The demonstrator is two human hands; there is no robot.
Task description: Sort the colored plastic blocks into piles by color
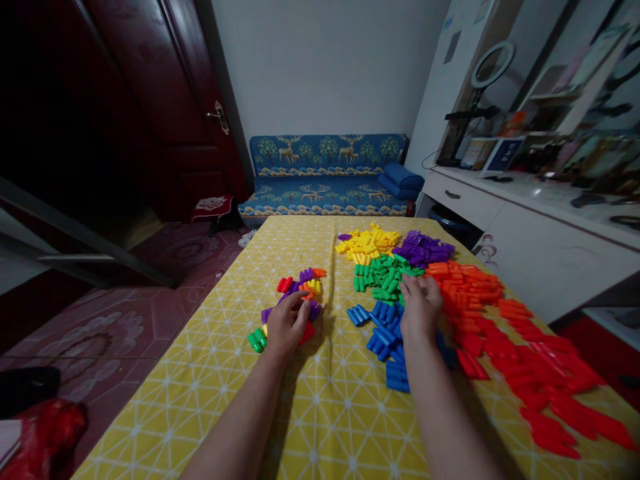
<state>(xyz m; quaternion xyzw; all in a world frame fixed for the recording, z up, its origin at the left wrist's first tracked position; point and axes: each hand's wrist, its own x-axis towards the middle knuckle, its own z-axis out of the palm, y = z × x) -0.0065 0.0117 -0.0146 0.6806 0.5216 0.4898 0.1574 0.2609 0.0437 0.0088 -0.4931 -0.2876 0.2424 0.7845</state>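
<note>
My left hand point(287, 323) is over a small mixed group of plastic pieces, its fingers bent near an orange piece point(309, 291); whether it grips one is unclear. Around it lie a green piece point(257, 340), purple pieces point(306, 275) and red pieces point(285, 285). My right hand point(421, 303) reaches to the right edge of the green pile point(387, 275), fingertips at the pieces, their hold unclear. Blue pieces point(384, 330) lie left of and beneath my right wrist.
Yellow point(370, 241), purple point(424, 249), orange point(463, 290) and red piles point(545, 373) spread along the right side of the patterned yellow tablecloth point(200, 393). A blue sofa point(320, 190) stands beyond, a white dresser point(540, 233) at right, a dark red door point(165, 100) at left.
</note>
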